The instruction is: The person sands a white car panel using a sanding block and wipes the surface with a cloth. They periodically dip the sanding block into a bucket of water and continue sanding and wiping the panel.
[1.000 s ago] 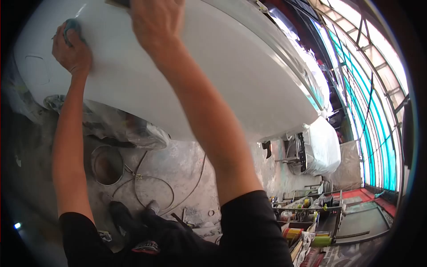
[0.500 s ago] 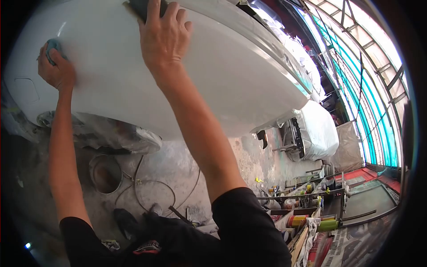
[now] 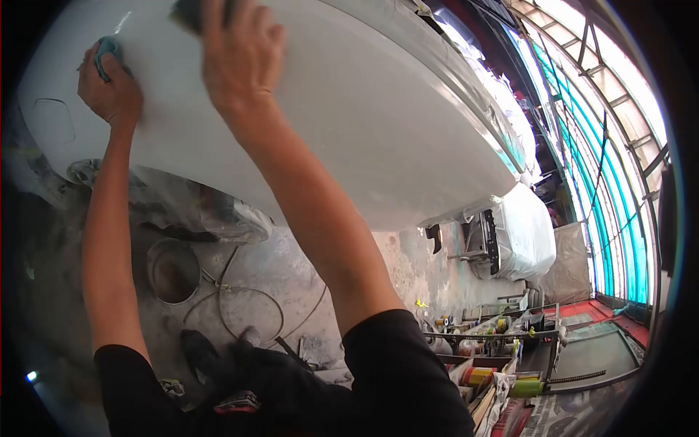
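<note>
A white car body panel [image 3: 349,131] fills the upper middle of the view, with the outline of a fuel flap [image 3: 55,120] at its left. My left hand [image 3: 113,91] is closed round a crumpled blue-green cloth [image 3: 107,54] against the panel's left part. Farther right, my right hand [image 3: 244,69], slightly blurred, grips a dark sanding block [image 3: 187,14] with a paler edge, over the panel near the top of the view. The fingertips are partly cut off by the frame edge.
Below the panel is a wheel covered in clear plastic [image 3: 218,215]. A bucket [image 3: 173,271] and a looped hose [image 3: 282,320] lie on the concrete floor near my feet. At right stand a wrapped bumper-like part [image 3: 528,229] and a rack of cans and tape [image 3: 477,375].
My right hand has moved left across the panel with the block, closer to my left hand. The left hand keeps its hold on the cloth, and the view has tilted slightly.
</note>
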The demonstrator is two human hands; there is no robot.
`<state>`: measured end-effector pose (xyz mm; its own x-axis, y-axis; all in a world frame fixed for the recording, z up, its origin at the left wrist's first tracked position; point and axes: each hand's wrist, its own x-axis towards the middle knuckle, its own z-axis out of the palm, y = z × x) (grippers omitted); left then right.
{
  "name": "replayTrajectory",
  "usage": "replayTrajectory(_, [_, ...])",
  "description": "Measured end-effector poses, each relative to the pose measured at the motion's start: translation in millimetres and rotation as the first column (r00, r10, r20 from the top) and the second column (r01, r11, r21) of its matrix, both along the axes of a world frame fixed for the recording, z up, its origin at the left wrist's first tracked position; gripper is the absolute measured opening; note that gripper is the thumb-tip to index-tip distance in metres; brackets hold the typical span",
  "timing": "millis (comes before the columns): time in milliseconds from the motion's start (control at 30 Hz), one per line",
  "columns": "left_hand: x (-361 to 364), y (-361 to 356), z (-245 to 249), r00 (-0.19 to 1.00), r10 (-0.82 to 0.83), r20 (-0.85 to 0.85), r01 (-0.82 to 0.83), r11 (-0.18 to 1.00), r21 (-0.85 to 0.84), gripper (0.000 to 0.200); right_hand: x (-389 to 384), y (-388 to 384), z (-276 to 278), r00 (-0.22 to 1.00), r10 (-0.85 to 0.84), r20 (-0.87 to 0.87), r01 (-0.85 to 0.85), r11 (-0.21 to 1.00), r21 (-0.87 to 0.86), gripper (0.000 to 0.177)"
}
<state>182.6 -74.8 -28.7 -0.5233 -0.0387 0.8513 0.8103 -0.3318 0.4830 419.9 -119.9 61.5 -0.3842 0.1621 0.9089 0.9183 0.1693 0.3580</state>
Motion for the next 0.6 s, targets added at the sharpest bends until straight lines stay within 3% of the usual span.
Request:
replayTrajectory(67, [-1.5, 4.0, -0.1, 0.999, 0.04, -0.022, -0.04, 0.999, 0.002, 0.044, -15.0, -0.2, 4.3, 0.965, 0.251, 0.078, -0.246, 0.967, -0.067, 0.061])
replayTrajectory(133, [1.2, 6.1, -0.7, 1.0, -0.02, 0.021, 0.02, 1.0, 0.016, 0.042, 60.7, -14.3, 7.4, 0.976, -0.079, 0.205, 0.089, 0.995, -0.04, 0.072])
replayTrajectory(167, [2.8, 3.5, -0.6, 0.998, -0.044, 0.049, 0.043, 0.999, 0.019, 0.041, 108.8, -29.9, 9.9, 0.978, -0.101, 0.183, 0.122, 0.986, -0.11, 0.081])
replayTrajectory(200, [2.9, 3.0, -1.9, 0.999, -0.032, 0.043, 0.03, 0.999, 0.038, 0.04, 162.4, -41.2, 5.1, 0.979, -0.132, 0.156, 0.144, 0.987, -0.073, 0.085])
replayTrajectory(267, [4.0, 7.6, -3.5, 1.0, -0.016, 0.027, 0.014, 0.997, 0.079, 0.038, 241.7, -70.2, 0.0, 0.989, -0.119, 0.093, 0.123, 0.992, -0.036, 0.078])
replayTrajectory(300, [5.0, 8.9, -4.2, 0.999, 0.002, 0.043, -0.004, 0.998, 0.066, 0.039, 247.1, -78.4, -10.6, 0.983, -0.173, -0.063, 0.173, 0.985, -0.019, 0.077])
replayTrajectory(367, [9.4, 6.9, -6.6, 0.998, 0.012, 0.056, -0.014, 1.0, 0.028, 0.04, 192.4, -61.3, -21.5, 0.927, -0.271, -0.259, 0.272, 0.962, -0.032, 0.075])
replayTrajectory(400, [7.3, 8.0, -5.9, 1.0, 0.017, 0.022, -0.019, 0.998, 0.055, 0.041, 154.4, -35.9, -21.3, 0.974, -0.214, -0.072, 0.22, 0.97, 0.107, 0.075])
replayTrajectory(433, [3.8, 9.0, -3.0, 0.999, 0.031, -0.013, -0.029, 0.996, 0.086, 0.043, 91.2, -20.7, -23.7, 0.95, -0.313, -0.004, 0.312, 0.946, 0.086, 0.07])
replayTrajectory(467, [3.3, 7.9, -3.2, 0.998, 0.039, -0.053, -0.034, 0.994, 0.109, 0.045, 28.9, -10.9, -22.0, 0.965, -0.262, 0.027, 0.261, 0.965, 0.039, 0.059])
replayTrajectory(567, [2.7, 1.3, -2.0, 0.999, -0.024, -0.044, 0.027, 0.998, 0.05, 0.043, -96.2, 0.1, -13.2, 0.958, 0.201, 0.206, -0.156, 0.963, -0.218, 0.064])
replayTrajectory(600, [-4.1, 15.9, -14.1, 0.996, 0.087, -0.002, -0.086, 0.993, 0.081, 0.041, -98.3, 0.2, -9.1, 0.951, 0.198, 0.238, -0.158, 0.971, -0.178, 0.063])
